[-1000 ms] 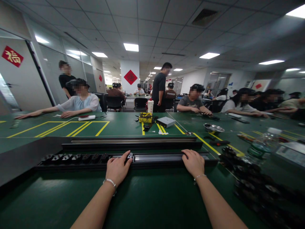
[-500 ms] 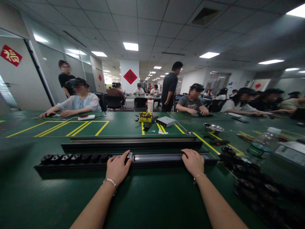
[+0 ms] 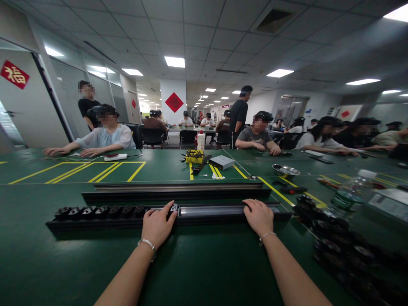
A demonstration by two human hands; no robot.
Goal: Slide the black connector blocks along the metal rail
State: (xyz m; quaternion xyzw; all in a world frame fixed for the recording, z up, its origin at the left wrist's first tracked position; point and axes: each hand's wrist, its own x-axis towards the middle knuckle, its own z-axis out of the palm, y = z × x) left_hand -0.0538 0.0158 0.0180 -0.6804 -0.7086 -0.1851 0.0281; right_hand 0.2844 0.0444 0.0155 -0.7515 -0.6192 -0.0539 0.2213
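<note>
A long black track rail with a smooth grey channel lies crosswise in front of me. Several black socket-like modules sit in a row along its left part. My left hand is over the rail's middle, its thumb and forefinger closed around the last module of the row; the palm covers part of that row. Toward the right end, my right hand curls its fingers over the rail, and their tips are partly hidden.
A second black rail lies parallel behind. Several loose black modules are heaped at the right, near a plastic bottle and a metal bowl. Farther back are a yellow box with cables and a grey box. People sit across the table.
Both my hands and the rail stay where they were. In the background a standing person has moved to the right, and a seated person's hand across the table has shifted left.
</note>
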